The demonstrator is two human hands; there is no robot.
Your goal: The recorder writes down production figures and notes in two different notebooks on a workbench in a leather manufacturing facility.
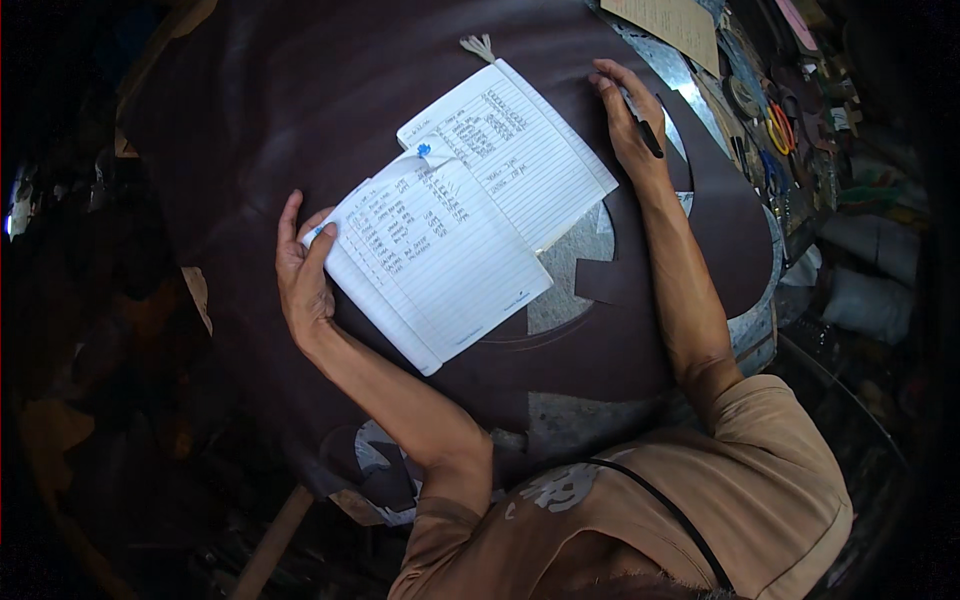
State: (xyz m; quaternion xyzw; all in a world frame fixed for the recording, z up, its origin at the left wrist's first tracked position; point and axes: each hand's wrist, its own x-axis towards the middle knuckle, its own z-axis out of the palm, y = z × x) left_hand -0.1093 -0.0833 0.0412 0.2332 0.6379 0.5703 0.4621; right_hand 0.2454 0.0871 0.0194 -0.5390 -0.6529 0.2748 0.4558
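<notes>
An open notebook (pixel 470 270) with lined, handwritten pages lies tilted over a large sheet of dark brown leather (pixel 290 110). My left hand (pixel 305 280) grips the notebook's left corner, the thumb on top of the page and the other fingers at or behind the edge. Part of a page is lifted and curled near the middle, beside a small blue mark. To the right of the notebook, my right hand (pixel 632 125) is closed around a black pen (pixel 650 138), apart from the paper. A pale tassel-like bundle (pixel 480 46) sits at the notebook's far corner.
Cut-out gaps in the leather show a grey work surface (pixel 575 265). Brown card (pixel 670 30) lies at the far right. Beyond it are orange-handled scissors (pixel 780 128), a roll of tape (pixel 742 98) and other clutter. A wooden bar (pixel 275 540) stands at the lower left.
</notes>
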